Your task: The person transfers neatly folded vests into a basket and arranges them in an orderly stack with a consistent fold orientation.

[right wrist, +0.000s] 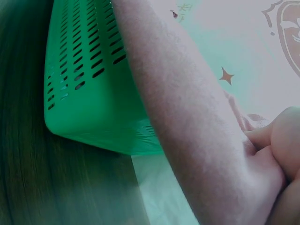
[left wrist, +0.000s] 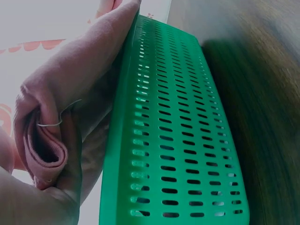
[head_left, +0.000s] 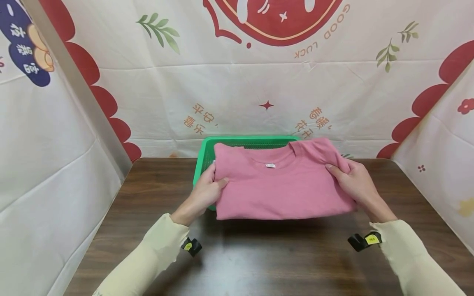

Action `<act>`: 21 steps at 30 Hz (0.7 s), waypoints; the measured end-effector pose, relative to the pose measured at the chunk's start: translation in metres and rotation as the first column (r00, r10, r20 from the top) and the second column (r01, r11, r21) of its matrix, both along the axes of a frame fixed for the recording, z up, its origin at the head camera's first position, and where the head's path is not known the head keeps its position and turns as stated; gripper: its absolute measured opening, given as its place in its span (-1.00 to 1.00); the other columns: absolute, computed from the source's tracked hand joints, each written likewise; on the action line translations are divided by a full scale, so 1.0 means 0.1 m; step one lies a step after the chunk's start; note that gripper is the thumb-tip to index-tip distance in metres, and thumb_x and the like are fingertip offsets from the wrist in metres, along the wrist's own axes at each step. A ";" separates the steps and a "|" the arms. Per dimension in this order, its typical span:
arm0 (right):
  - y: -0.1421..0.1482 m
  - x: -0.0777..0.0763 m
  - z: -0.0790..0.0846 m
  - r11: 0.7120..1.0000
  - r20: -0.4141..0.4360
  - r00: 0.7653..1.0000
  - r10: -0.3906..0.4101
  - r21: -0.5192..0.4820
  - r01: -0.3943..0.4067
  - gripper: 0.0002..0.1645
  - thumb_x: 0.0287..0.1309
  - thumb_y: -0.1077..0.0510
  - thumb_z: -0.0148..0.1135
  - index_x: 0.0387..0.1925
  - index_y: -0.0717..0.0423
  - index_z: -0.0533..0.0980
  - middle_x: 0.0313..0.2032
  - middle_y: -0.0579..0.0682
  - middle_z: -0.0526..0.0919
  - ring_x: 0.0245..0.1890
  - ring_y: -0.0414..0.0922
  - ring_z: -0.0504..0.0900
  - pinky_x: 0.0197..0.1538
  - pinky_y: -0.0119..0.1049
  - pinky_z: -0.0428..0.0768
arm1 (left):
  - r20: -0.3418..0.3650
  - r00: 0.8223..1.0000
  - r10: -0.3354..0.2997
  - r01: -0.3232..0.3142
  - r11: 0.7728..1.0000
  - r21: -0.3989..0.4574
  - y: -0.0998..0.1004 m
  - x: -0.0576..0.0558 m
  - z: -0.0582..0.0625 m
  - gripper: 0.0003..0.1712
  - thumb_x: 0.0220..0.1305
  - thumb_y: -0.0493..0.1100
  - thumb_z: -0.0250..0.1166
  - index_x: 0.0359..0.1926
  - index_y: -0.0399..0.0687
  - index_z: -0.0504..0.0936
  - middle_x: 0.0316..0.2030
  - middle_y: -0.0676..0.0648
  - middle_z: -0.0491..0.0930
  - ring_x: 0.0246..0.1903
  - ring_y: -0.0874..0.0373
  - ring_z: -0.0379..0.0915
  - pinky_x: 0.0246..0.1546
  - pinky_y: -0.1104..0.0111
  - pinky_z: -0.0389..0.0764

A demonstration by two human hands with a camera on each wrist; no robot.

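Note:
A folded pink T-shirt [head_left: 281,193] is held up between both hands, its collar and white neck label facing up. My left hand [head_left: 207,187] grips its left edge, thumb on top; in the left wrist view the folded layers of the shirt [left wrist: 79,65] show rolled at that edge. At the opposite edge my right hand [head_left: 355,183] pinches the cloth, thumb above and fingers beneath. Behind and below the shirt stands a green perforated basket [head_left: 201,164], partly covered from the head view. Most of its inside is hidden.
The brown wooden table [head_left: 155,197] extends around the basket. A white printed cloth [head_left: 237,94] hangs behind the table's far edge, with more cloth at both sides. Black straps with yellow labels are on both wrists.

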State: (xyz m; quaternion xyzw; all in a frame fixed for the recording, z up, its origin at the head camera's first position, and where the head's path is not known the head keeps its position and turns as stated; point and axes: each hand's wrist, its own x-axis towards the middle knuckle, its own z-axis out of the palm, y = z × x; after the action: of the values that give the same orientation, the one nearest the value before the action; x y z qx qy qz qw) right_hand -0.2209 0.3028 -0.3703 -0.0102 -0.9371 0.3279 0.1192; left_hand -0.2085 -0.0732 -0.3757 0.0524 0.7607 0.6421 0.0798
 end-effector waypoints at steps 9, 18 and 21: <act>-0.06 -0.03 0.02 1.000 0.030 0.999 0.014 -0.014 -0.014 -0.35 0.22 -0.28 0.02 -0.17 0.26 0.54 -0.37 0.19 0.55 -0.42 0.00 0.39 -0.41 -0.20 0.37 | 0.011 1.000 -0.005 0.005 1.000 0.002 -0.07 -0.05 0.02 -0.54 0.36 -0.24 0.06 0.26 -0.02 0.26 0.05 -0.15 0.51 -0.15 0.03 0.51 -0.16 0.19 0.56; -0.16 -0.09 0.05 1.000 -0.001 1.000 0.030 -0.007 -0.030 -0.41 0.24 -0.26 0.02 -0.31 0.24 0.51 -0.41 0.21 0.53 -0.42 0.03 0.39 -0.39 -0.18 0.35 | 0.028 0.999 0.020 -0.018 0.998 -0.059 -0.17 -0.12 0.01 -0.58 0.35 -0.21 0.07 0.21 0.00 0.31 -0.02 -0.13 0.54 -0.21 0.04 0.51 -0.23 0.22 0.55; -0.20 -0.10 0.06 0.999 -0.001 0.999 0.039 -0.012 -0.039 -0.42 0.24 -0.25 0.02 -0.32 0.23 0.51 -0.43 0.19 0.51 -0.43 0.02 0.39 -0.40 -0.18 0.35 | 0.032 0.999 0.020 -0.018 0.998 -0.065 -0.20 -0.15 0.00 -0.58 0.36 -0.20 0.07 0.22 -0.01 0.31 -0.01 -0.13 0.53 -0.19 0.04 0.50 -0.21 0.21 0.54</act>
State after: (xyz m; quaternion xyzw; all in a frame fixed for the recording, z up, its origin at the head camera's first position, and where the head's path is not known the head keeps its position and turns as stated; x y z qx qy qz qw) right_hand -0.2311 0.2831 -0.3647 0.0077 -0.9351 0.3357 0.1130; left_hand -0.2236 -0.0934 -0.3758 0.0322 0.7801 0.6186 0.0877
